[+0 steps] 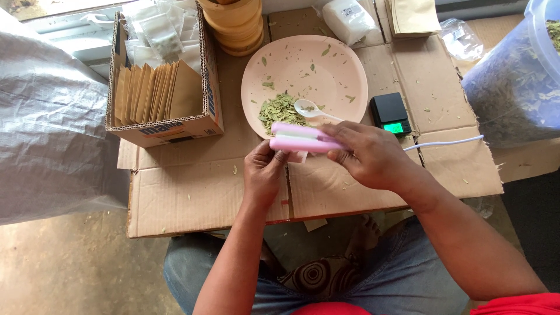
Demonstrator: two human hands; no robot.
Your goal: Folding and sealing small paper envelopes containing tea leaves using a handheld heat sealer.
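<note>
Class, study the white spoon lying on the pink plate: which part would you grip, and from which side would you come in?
Probably grip the handle of the spoon, coming from the plate's near right. The bowl faces up by the leaf pile, while the slim handle runs toward the right hand, which partly hides its end. That side likely avoids the leaves and the pink sealer.

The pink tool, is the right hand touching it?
Touching. The head view shows the right hand with its fingers wrapped over the end of the pink tool, no gap between them.
</note>
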